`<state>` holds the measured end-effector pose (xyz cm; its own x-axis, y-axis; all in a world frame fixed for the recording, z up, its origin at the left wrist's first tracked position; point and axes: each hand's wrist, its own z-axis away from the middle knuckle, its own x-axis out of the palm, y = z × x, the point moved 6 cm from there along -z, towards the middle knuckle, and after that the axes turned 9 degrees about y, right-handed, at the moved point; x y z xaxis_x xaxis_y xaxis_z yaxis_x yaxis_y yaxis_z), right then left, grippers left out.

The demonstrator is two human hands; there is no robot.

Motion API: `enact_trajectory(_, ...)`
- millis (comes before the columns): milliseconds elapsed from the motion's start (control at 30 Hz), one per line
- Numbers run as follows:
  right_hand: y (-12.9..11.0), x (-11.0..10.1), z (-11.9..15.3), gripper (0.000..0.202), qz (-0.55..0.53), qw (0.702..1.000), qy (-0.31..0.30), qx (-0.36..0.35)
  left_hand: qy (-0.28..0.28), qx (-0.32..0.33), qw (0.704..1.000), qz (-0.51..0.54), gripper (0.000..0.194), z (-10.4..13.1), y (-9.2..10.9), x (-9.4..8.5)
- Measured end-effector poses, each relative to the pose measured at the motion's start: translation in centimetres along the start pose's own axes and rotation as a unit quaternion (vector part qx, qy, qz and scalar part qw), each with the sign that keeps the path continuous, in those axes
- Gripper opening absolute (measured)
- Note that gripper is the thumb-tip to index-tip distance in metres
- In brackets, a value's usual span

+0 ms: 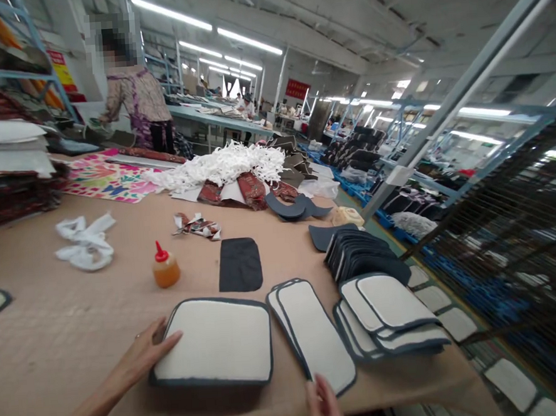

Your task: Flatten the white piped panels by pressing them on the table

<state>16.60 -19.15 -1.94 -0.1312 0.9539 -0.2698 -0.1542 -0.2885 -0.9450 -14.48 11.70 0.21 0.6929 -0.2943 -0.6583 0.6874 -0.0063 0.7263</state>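
A large white padded panel with dark edging (218,341) lies flat on the brown table (54,322) in front of me. My left hand (148,353) rests flat against its left edge, fingers together and touching it. My right hand (324,405) hovers at the near end of a narrower white panel (316,334), fingertips just at its edge, holding nothing. To the right lie overlapping smaller white panels (393,320) and a fanned stack of dark pieces (363,253).
A small orange glue bottle with a red cap (165,266) and a dark fabric piece (240,264) sit beyond the panels. White rags (86,243), a heap of white strips (228,163) and patterned fabric (106,177) lie farther back. A person (140,103) works at the far left. More white pieces (510,382) lie on the floor at right.
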Motion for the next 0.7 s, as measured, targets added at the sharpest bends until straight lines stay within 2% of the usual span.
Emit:
enact_trajectory(67,-1.9,5.4,3.1,0.065,0.041,0.987,-0.156,-0.01,-0.024,0.028,0.998,0.049,0.071,0.3,1.2,0.0)
enact_trajectory(133,-4.2,8.6,5.3,0.065,0.089,0.975,-0.196,-0.062,-0.028,0.034,0.995,0.091,0.062,0.5,2.0,-0.3)
enact_trajectory(167,-5.1,9.5,6.0,0.066,0.115,0.97,-0.2,-0.08,-0.027,0.031,0.993,0.108,0.06,0.5,2.2,-0.5)
enact_trajectory(233,-6.0,10.0,6.6,0.066,0.156,0.963,-0.198,-0.094,-0.037,0.033,0.99,0.131,0.059,0.5,2.2,-0.6)
enact_trajectory(300,-6.4,9.4,6.5,0.06,0.169,0.964,-0.183,-0.096,-0.042,0.028,0.989,0.139,0.061,0.4,1.8,-0.5)
enact_trajectory(400,-7.4,8.4,6.3,0.054,0.127,0.976,-0.156,-0.086,-0.027,0.017,0.99,0.14,0.07,0.0,1.3,-0.4)
enact_trajectory(433,-7.7,8.3,6.5,0.053,0.093,0.98,-0.164,-0.066,-0.024,0.022,0.99,0.14,0.072,-0.1,1.4,-0.5)
enact_trajectory(500,-8.2,8.9,7.4,0.053,-0.006,0.976,-0.217,0.008,0.006,0.048,0.991,0.127,0.071,-0.2,1.9,-1.2)
enact_trajectory(600,-8.9,9.8,9.7,0.052,-0.16,0.929,-0.306,0.134,0.109,0.114,0.983,0.091,0.06,1.1,3.3,-4.2)
enact_trajectory(633,-9.1,9.8,10.3,0.052,-0.201,0.916,-0.308,0.161,0.11,0.143,0.98,0.088,0.052,2.0,3.9,-5.1)
enact_trajectory(667,-9.2,9.6,10.7,0.053,-0.236,0.908,-0.298,0.176,0.076,0.175,0.977,0.092,0.043,3.0,4.6,-5.6)
enact_trajectory(700,-9.2,9.3,10.9,0.052,-0.266,0.905,-0.278,0.18,0.001,0.202,0.974,0.1,0.034,4.1,5.3,-5.6)
